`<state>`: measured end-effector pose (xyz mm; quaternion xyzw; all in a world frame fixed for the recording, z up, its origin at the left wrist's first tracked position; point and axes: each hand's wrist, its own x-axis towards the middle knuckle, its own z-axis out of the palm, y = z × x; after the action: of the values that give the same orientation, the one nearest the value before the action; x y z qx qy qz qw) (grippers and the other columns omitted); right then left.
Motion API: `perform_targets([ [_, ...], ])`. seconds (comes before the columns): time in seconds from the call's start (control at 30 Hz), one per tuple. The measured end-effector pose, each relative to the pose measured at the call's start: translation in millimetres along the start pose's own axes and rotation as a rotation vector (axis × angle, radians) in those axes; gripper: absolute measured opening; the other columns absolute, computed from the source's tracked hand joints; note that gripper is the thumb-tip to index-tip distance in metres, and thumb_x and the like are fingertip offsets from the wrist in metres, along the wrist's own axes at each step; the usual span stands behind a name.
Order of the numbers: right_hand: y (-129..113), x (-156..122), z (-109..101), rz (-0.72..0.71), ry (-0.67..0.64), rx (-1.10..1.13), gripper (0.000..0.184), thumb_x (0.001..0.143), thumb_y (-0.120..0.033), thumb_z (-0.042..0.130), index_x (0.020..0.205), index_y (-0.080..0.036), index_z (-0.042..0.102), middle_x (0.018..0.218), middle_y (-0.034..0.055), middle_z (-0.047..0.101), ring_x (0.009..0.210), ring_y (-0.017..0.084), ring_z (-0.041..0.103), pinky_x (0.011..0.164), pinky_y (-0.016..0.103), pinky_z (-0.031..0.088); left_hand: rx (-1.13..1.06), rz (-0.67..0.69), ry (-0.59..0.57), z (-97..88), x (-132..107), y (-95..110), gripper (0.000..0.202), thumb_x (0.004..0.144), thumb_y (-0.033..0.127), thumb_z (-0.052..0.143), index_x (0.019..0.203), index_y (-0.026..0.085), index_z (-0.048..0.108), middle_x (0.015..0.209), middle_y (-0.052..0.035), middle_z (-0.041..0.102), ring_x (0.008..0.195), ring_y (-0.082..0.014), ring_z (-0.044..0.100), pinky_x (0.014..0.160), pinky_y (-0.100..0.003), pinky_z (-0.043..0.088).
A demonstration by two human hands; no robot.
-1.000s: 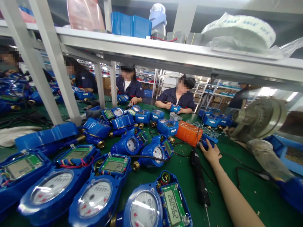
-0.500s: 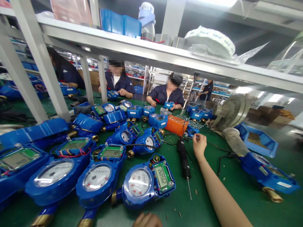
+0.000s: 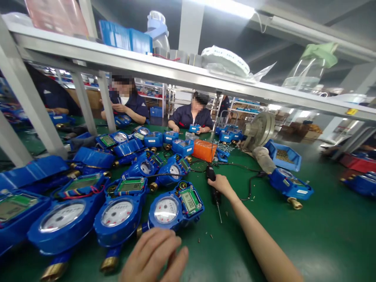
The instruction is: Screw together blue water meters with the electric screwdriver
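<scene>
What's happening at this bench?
The person's right hand is closed around a black screwdriver, its bit pointing toward them. The left hand is at the near edge of a blue meter with its display uncovered; whether it touches is unclear. Loose screws lie on the green tabletop. Across the bench, a co-worker holds a blue unit.

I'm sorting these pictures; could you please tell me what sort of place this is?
Probably a meter assembly workshop: many blue meters, a corded screwdriver under the right hand, uniformed co-workers.
</scene>
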<state>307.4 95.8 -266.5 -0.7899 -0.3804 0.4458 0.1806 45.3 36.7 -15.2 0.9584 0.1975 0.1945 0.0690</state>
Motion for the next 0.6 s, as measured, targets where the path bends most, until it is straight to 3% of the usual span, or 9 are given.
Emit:
perform_targets([
  [0.07, 2.8, -4.2, -7.7, 0.065, -0.06, 0.13, 0.031, 0.074, -0.035, 0.069, 0.066, -0.01, 0.052, 0.063, 0.0082, 0.052, 0.064, 0.016, 0.051, 0.065, 0.029, 0.041, 0.105, -0.05, -0.073, -8.5, 10.0, -15.4, 0.039, 0.087, 0.0, 0.048, 0.12, 0.018, 0.055, 0.124, -0.0104, 0.049, 0.122, -0.0242, 0.042, 0.101, -0.043, 0.035],
  [0.17, 6.6, -10.0, -17.7, 0.12, -0.152, 0.491, 0.028, 0.078, -0.033, 0.065, 0.072, -0.01, 0.05, 0.061, 0.0027, 0.048, 0.054, 0.01, 0.045, 0.054, 0.023, 0.037, 0.212, -0.182, -0.193, -5.7, 13.8, -34.6, 0.033, 0.091, 0.017, 0.055, 0.124, 0.017, 0.05, 0.135, -0.0144, 0.041, 0.127, -0.0275, 0.04, 0.101, -0.046, 0.042],
  [0.27, -1.7, -17.6, -32.4, 0.066, -0.228, 0.985, 0.029, 0.079, -0.035, 0.061, 0.085, -0.013, 0.042, 0.068, -0.0005, 0.046, 0.058, 0.008, 0.046, 0.055, 0.021, 0.041, 0.186, -0.28, -0.319, 4.9, 7.3, -43.9, 0.047, 0.093, 0.039, 0.054, 0.132, 0.017, 0.042, 0.144, -0.016, 0.031, 0.132, -0.0286, 0.035, 0.103, -0.047, 0.043],
  [0.33, -14.9, -24.9, -49.0, -0.003, -0.317, 1.309, 0.034, 0.077, -0.035, 0.061, 0.082, -0.016, 0.034, 0.068, -0.0026, 0.042, 0.06, 0.006, 0.045, 0.06, 0.018, 0.045, 0.148, -0.298, -0.377, 9.1, 2.5, -46.6, 0.056, 0.092, 0.043, 0.054, 0.138, 0.017, 0.036, 0.148, -0.0154, 0.026, 0.134, -0.0272, 0.033, 0.106, -0.045, 0.041],
  [0.4, -30.8, -35.2, -71.3, -0.07, -0.437, 1.564, 0.037, 0.074, -0.03, 0.064, 0.081, -0.016, 0.031, 0.066, -0.0048, 0.037, 0.058, 0.003, 0.042, 0.06, 0.013, 0.044, 0.141, -0.291, -0.39, 10.1, 0.2, -47.7, 0.059, 0.091, 0.039, 0.054, 0.141, 0.016, 0.032, 0.148, -0.0149, 0.026, 0.134, -0.025, 0.033, 0.107, -0.042, 0.041],
  [0.47, -46.9, -49.3, -95.9, -0.125, -0.552, 1.73, 0.038, 0.072, -0.023, 0.07, 0.088, -0.014, 0.037, 0.062, -0.0076, 0.032, 0.052, -0.001, 0.036, 0.052, 0.007, 0.037, 0.169, -0.262, -0.37, 10.1, 0.3, -45.4, 0.062, 0.09, 0.037, 0.055, 0.141, 0.013, 0.031, 0.145, -0.0159, 0.031, 0.128, -0.024, 0.038, 0.103, -0.039, 0.044],
  [0.6, -79.2, -86.4, -135.9, -0.273, -0.676, 1.844, 0.035, 0.075, -0.014, 0.072, 0.096, -0.013, 0.044, 0.056, -0.01, 0.029, 0.042, -0.001, 0.029, 0.041, 0.008, 0.026, 0.314, -0.263, -0.265, 13.1, 3.5, -24.3, 0.064, 0.082, 0.048, 0.064, 0.13, 0.012, 0.043, 0.128, -0.0174, 0.046, 0.105, -0.0288, 0.049, 0.084, -0.046, 0.049],
])
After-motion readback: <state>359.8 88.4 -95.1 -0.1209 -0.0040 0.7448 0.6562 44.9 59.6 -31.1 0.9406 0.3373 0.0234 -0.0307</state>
